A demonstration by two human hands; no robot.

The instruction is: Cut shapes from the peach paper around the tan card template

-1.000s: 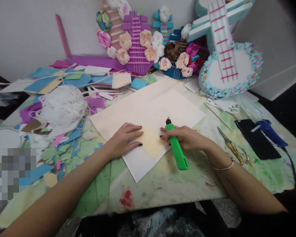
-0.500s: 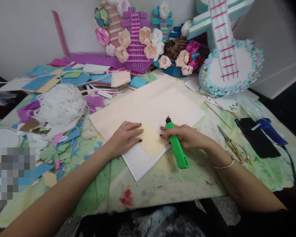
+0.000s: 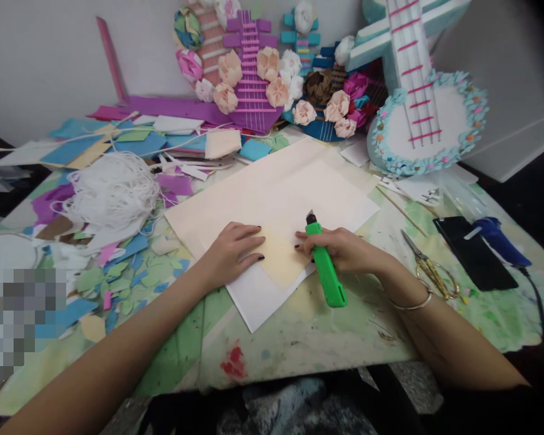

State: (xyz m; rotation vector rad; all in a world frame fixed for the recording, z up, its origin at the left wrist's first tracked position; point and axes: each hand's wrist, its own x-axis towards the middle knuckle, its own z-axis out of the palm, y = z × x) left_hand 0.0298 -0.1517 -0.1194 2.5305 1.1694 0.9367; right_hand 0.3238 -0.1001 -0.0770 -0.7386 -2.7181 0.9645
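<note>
My left hand (image 3: 231, 252) lies flat with its fingers stretched over the left edge of a small pale-yellow paper piece (image 3: 281, 263). In my right hand (image 3: 338, 251) is a green utility knife (image 3: 329, 269), its blade pointing up and away from me. Fingertips of that hand rest near the yellow piece's right side. Beneath both hands spreads a large cream sheet (image 3: 272, 181), and a white sheet (image 3: 254, 311) shows at its near corner.
Gold-handled scissors (image 3: 430, 266), a black phone (image 3: 474, 252) and a blue glue gun (image 3: 503, 241) lie on the right. White string (image 3: 113, 190) and paper scraps (image 3: 136, 272) cover the left. Decorated paper guitars (image 3: 428, 121) lean along the back wall.
Almost everything holds still. The view shifts very slightly, and both hands keep their places on the paper with the knife in the same grip.
</note>
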